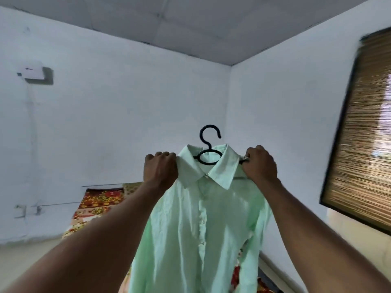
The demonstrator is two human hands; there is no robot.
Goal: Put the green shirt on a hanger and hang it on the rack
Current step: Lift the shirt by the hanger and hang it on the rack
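Starting with the biggest thing, what filled the view?

White walls (127, 102) and a grey panelled ceiling (211, 24) met in a corner. A bamboo blind (364, 127) in a dark frame hung on the right-hand wall.

And the green shirt (190, 229)?

It hung in mid-air in front of the person, held up at arm's length. Its front faced the camera, its placket was closed below the collar, and its lower part ran out past the bottom edge of the view. It was already on the hanger (209, 148).

What lay behind it?

A bed (99, 201) with a red and yellow floral cover sat low against the far wall, partly hidden by the shirt.

How were the hands?

Both were closed on the shirt's shoulders. The left hand (160, 166) had its fingers curled over the fabric just beside the collar. The right hand (261, 163) gripped the other shoulder the same way. A short black end of the hanger's arm showed just beside its fingers, but I couldn't tell whether it held that too.

How did the hanger sit?

It was black and stood upright inside the collar. Its ring lay in the neck opening and its open hook rose above, touching nothing.

Anything smaller?

A white box (33, 73) was mounted high on the left wall, and blurred sockets (21, 210) sat low on it.
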